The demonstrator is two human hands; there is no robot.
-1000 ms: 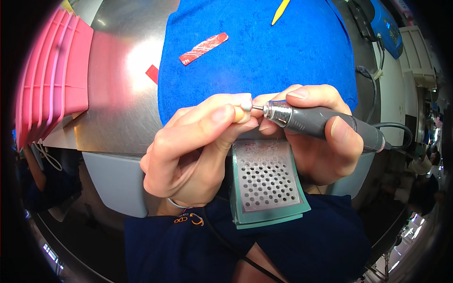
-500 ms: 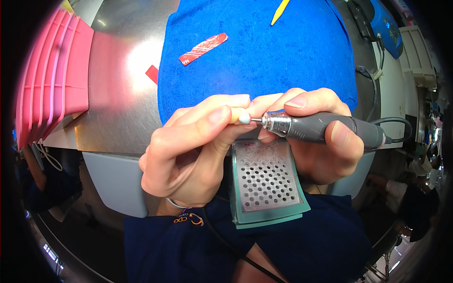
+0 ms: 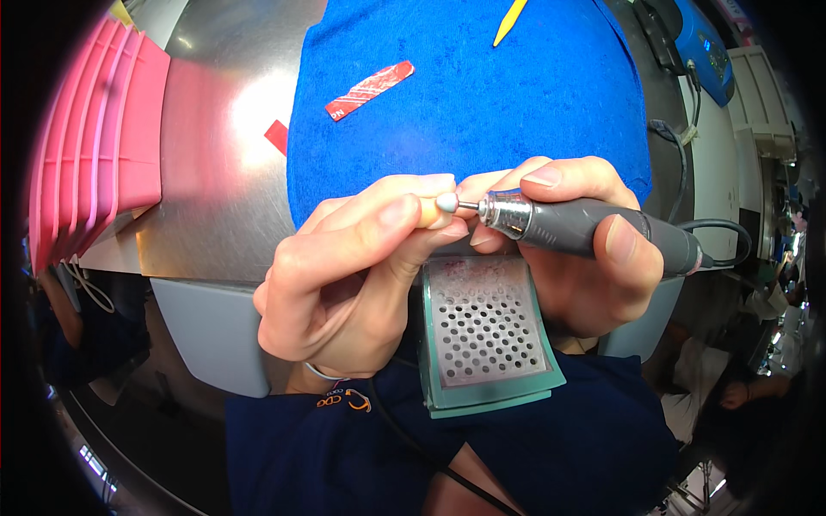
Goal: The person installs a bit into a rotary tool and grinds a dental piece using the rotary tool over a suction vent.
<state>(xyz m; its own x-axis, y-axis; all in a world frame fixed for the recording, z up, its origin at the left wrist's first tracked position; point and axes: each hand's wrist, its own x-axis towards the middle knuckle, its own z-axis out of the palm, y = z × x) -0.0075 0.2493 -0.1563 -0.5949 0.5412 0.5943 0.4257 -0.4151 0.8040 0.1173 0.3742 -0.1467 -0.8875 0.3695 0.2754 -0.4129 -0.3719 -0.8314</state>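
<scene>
My right hand [image 3: 594,249] is wrapped round a dark grey rotary handpiece [image 3: 607,230], whose silver collar points left. From the collar runs a thin metal shank with a small rounded grey-white grinding tip [image 3: 447,202]. Between the fingertips of my left hand [image 3: 344,275] is pinched a small cream-coloured piece [image 3: 429,213], mostly hidden by the fingers. The tip lies against or right beside that piece; which of the two I cannot tell. Both hands meet above a perforated metal plate in a green frame [image 3: 486,344].
A blue towel [image 3: 482,112] covers the bench, with a red printed strip [image 3: 372,90] and a yellow pointed stick [image 3: 511,21] on it. A red scrap [image 3: 276,136] lies by its left edge. Pink trays [image 3: 103,138] stand left; a blue control box [image 3: 701,52] is far right.
The handpiece and its tip have shifted very slightly up and its rear end a little down. The left fingers have moved a little, showing more of the cream piece. Both grips stay the same.
</scene>
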